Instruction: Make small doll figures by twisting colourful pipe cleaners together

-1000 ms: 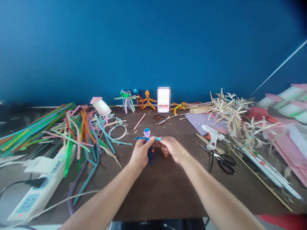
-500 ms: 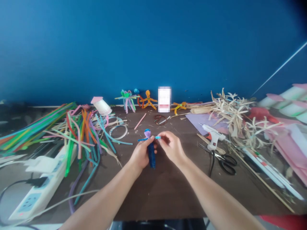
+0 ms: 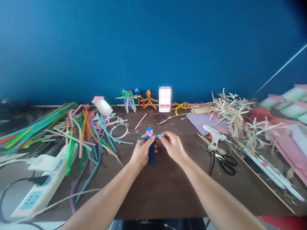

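Observation:
A small pipe-cleaner figure (image 3: 151,150) with a lilac head, light blue arms and a dark blue body is held upright over the brown table (image 3: 158,188). My left hand (image 3: 141,152) is closed around the dark blue body. My right hand (image 3: 173,147) pinches the tip of the figure's light blue right arm between thumb and fingers. Both hands sit close together at the table's middle.
A heap of coloured pipe cleaners (image 3: 79,134) and a white power strip (image 3: 40,188) lie at the left. Finished figures (image 3: 148,99) stand by the blue wall. A glue gun (image 3: 213,135), black scissors (image 3: 225,163) and dried straw shapes (image 3: 235,115) lie at the right.
My right hand moved from beside the figure's body up to its light blue arm and pinched the tip. The figure tilted slightly, then stood upright again.

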`<state>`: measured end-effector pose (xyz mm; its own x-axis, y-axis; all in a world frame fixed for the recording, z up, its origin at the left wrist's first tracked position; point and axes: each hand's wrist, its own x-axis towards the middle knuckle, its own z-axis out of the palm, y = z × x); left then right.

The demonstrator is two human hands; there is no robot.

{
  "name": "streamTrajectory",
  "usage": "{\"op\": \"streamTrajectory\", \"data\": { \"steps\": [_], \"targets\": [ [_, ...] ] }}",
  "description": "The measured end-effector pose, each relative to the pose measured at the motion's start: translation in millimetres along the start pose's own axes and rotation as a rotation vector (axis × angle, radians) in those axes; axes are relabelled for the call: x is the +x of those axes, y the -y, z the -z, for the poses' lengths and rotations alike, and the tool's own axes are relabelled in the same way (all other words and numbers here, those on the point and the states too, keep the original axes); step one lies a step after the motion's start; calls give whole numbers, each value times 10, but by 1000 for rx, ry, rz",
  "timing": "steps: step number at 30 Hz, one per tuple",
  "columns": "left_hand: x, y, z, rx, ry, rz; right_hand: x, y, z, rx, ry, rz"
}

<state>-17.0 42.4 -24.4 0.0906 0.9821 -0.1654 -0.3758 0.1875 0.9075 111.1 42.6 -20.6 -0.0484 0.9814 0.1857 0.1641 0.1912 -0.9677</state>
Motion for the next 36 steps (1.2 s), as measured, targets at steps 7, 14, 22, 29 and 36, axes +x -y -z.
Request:
{"op": "streamTrajectory", "data": {
  "steps": [7,14,22,29,36],
  "targets": [
    [-20,-40,54,380,11,-243,24,19,15,519,169,-382],
    [42,-53,59,169,-47,-54,26,-38,46,77,137,-192],
    [78,-63,64,30,-31,138,-57,42,92,-583,48,397],
    [61,-56,54,7,-34,218,-55,89,108,-751,46,459],
    [43,-19,35,164,-8,53,-65,87,103,-761,51,454]
  ]
}}
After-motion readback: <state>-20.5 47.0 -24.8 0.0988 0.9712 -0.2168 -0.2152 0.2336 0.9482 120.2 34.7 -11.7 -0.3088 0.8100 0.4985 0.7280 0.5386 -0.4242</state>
